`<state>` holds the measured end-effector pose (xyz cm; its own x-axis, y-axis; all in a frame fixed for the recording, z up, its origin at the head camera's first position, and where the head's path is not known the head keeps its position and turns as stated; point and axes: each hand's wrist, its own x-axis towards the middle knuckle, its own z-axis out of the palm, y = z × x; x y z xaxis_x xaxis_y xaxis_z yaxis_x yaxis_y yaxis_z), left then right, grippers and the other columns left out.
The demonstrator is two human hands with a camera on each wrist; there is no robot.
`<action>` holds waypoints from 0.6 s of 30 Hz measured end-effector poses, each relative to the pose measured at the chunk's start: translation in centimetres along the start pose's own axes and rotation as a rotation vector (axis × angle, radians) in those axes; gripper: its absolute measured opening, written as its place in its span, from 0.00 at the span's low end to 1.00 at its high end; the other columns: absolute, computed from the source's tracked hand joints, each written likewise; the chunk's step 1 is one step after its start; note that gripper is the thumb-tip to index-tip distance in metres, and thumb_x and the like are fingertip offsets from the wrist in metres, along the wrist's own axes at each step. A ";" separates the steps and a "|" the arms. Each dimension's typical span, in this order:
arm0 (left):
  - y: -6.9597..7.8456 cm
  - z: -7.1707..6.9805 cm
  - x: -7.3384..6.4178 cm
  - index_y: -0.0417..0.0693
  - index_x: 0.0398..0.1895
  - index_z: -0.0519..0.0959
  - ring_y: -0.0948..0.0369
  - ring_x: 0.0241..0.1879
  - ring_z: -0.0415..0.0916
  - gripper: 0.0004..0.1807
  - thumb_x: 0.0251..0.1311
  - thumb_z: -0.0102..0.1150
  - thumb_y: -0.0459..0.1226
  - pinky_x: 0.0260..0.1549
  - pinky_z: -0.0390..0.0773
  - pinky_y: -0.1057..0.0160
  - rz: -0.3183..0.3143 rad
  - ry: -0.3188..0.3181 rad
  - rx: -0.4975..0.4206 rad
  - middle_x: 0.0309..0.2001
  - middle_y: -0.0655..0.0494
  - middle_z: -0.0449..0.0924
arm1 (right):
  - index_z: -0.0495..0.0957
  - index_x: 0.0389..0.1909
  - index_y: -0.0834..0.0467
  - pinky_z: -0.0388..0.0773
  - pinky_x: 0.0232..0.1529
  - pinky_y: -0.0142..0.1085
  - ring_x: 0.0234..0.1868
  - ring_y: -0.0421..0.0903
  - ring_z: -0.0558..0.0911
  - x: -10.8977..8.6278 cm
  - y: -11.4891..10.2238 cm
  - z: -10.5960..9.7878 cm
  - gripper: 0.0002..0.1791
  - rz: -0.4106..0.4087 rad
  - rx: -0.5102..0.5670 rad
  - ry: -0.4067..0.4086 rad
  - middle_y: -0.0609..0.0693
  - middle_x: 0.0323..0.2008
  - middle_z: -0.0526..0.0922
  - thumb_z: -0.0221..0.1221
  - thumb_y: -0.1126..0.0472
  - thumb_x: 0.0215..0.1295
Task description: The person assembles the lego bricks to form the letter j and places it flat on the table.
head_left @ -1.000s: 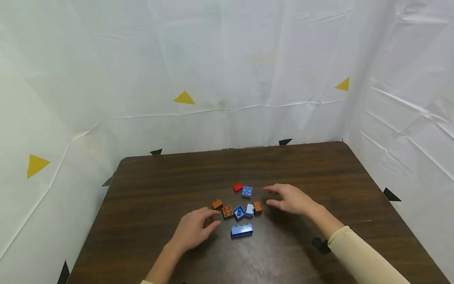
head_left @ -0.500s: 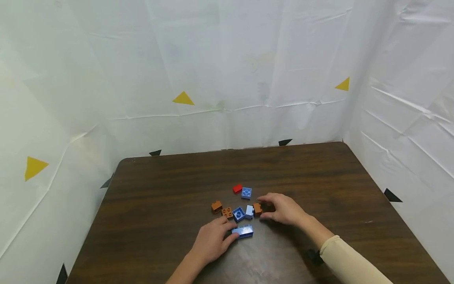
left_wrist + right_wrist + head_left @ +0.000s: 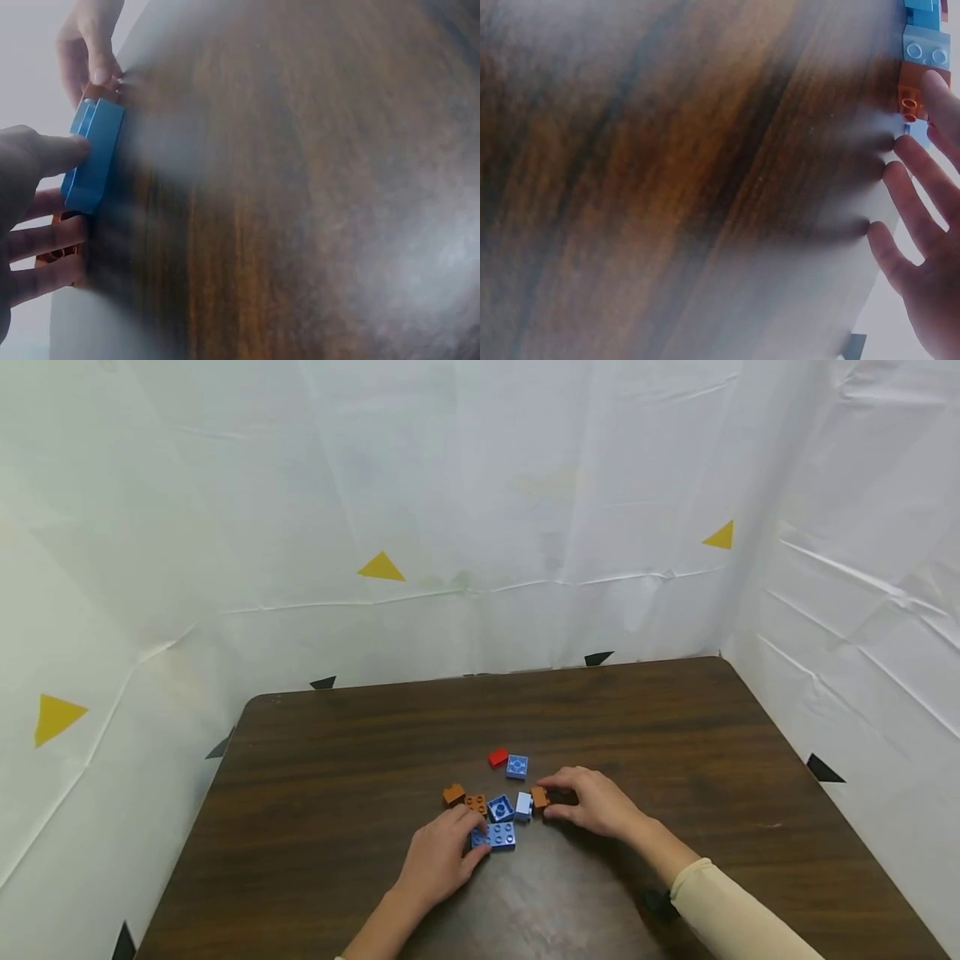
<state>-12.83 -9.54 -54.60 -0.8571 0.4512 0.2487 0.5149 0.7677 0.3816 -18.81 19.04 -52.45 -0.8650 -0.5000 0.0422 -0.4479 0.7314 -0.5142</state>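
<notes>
My left hand (image 3: 438,857) pinches a long blue toy building brick (image 3: 502,837) between thumb and fingers. Its studs face up in the head view, and the left wrist view shows the thumb against one side of that blue brick (image 3: 97,156). At the right of the cluster, my right hand (image 3: 597,804) holds a small orange-brown brick (image 3: 539,797) between thumb and index finger. In the right wrist view the other fingertips (image 3: 881,234) touch the table. A light blue brick (image 3: 523,807) lies on its side next to the orange-brown one.
A hollow-side-up blue brick (image 3: 500,808) and two orange-brown bricks (image 3: 453,794) lie by the left fingers. Behind them sit a red brick (image 3: 498,758) and a blue brick (image 3: 517,767). White sheeting (image 3: 480,510) surrounds the dark wooden table (image 3: 360,735).
The left hand has moved right onto the long blue brick, which has turned studs up and shifted slightly left. The right hand has come down and left onto the orange-brown brick.
</notes>
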 end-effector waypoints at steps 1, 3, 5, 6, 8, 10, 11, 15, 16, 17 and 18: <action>0.0 0.0 0.0 0.59 0.43 0.80 0.66 0.38 0.76 0.15 0.55 0.70 0.50 0.35 0.79 0.60 -0.007 -0.009 -0.001 0.41 0.64 0.78 | 0.81 0.56 0.51 0.74 0.53 0.48 0.50 0.45 0.79 0.0 0.0 0.0 0.24 -0.001 0.007 0.004 0.46 0.49 0.83 0.69 0.50 0.58; 0.0 0.1 0.1 0.59 0.48 0.81 0.65 0.42 0.77 0.18 0.56 0.70 0.50 0.38 0.80 0.58 -0.010 -0.026 0.002 0.44 0.64 0.79 | 0.81 0.56 0.50 0.75 0.53 0.49 0.50 0.45 0.79 -0.1 0.1 0.1 0.24 0.003 0.022 0.015 0.45 0.49 0.83 0.69 0.50 0.59; -0.1 0.1 0.2 0.57 0.52 0.82 0.64 0.45 0.77 0.21 0.55 0.70 0.50 0.41 0.80 0.57 -0.005 -0.040 0.012 0.45 0.63 0.79 | 0.81 0.55 0.50 0.75 0.53 0.49 0.49 0.45 0.79 -0.2 0.1 0.2 0.23 0.022 0.054 0.028 0.45 0.48 0.83 0.70 0.52 0.58; -0.1 0.0 0.2 0.57 0.52 0.82 0.64 0.46 0.77 0.22 0.55 0.70 0.50 0.41 0.80 0.56 0.000 -0.046 0.016 0.45 0.63 0.80 | 0.82 0.54 0.50 0.75 0.53 0.49 0.49 0.44 0.79 -0.2 0.1 0.2 0.22 0.040 0.067 0.040 0.44 0.48 0.83 0.70 0.52 0.58; -0.2 0.0 0.2 0.56 0.53 0.83 0.63 0.45 0.77 0.23 0.55 0.70 0.50 0.42 0.79 0.57 0.010 -0.054 0.025 0.45 0.63 0.80 | 0.82 0.51 0.50 0.75 0.53 0.49 0.48 0.45 0.80 -0.3 0.1 0.2 0.21 0.080 0.109 0.075 0.44 0.48 0.83 0.71 0.54 0.57; -0.2 0.1 0.2 0.56 0.53 0.83 0.63 0.46 0.76 0.22 0.55 0.70 0.50 0.43 0.79 0.57 0.015 -0.060 0.027 0.46 0.63 0.80 | 0.83 0.47 0.51 0.76 0.53 0.49 0.47 0.45 0.82 -0.5 0.0 0.0 0.18 0.115 0.158 0.110 0.44 0.46 0.84 0.72 0.56 0.54; -0.2 0.1 0.2 0.56 0.53 0.83 0.64 0.46 0.76 0.22 0.55 0.70 0.50 0.43 0.79 0.57 0.013 -0.062 0.025 0.46 0.63 0.80 | 0.82 0.44 0.51 0.77 0.53 0.48 0.46 0.44 0.82 -0.5 -0.1 -0.1 0.17 0.135 0.177 0.126 0.45 0.45 0.85 0.73 0.56 0.53; -0.2 0.1 0.2 0.57 0.53 0.83 0.63 0.46 0.76 0.21 0.56 0.70 0.49 0.43 0.79 0.57 0.015 -0.059 0.014 0.46 0.64 0.80 | 0.79 0.40 0.52 0.80 0.47 0.45 0.40 0.43 0.84 -0.8 -1.0 -0.6 0.15 0.114 0.249 0.128 0.45 0.39 0.84 0.71 0.59 0.53; -0.2 0.1 0.2 0.57 0.53 0.83 0.63 0.46 0.76 0.21 0.56 0.70 0.49 0.43 0.79 0.57 0.016 -0.059 0.015 0.46 0.64 0.80 | 0.79 0.42 0.52 0.81 0.46 0.43 0.39 0.42 0.84 -0.8 -1.3 -0.7 0.15 0.095 0.256 0.105 0.45 0.38 0.83 0.70 0.60 0.54; -0.3 0.1 0.2 0.57 0.53 0.84 0.63 0.47 0.76 0.21 0.56 0.70 0.49 0.44 0.79 0.57 0.015 -0.064 0.015 0.46 0.64 0.80 | 0.79 0.44 0.53 0.81 0.45 0.42 0.39 0.41 0.83 -0.9 -1.7 -0.7 0.15 0.057 0.258 0.072 0.44 0.38 0.83 0.69 0.60 0.55; -0.3 0.0 0.2 0.57 0.53 0.84 0.63 0.47 0.77 0.21 0.56 0.70 0.49 0.45 0.78 0.57 0.013 -0.071 0.017 0.47 0.64 0.81 | 0.79 0.46 0.54 0.80 0.45 0.42 0.39 0.40 0.82 -0.9 -2.0 -0.7 0.16 0.014 0.257 0.034 0.44 0.39 0.83 0.68 0.60 0.57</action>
<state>-13.16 -9.66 -54.67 -0.8499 0.4918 0.1892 0.5259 0.7688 0.3639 -17.25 18.37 -50.82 -0.8796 -0.4719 0.0602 -0.3678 0.5943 -0.7153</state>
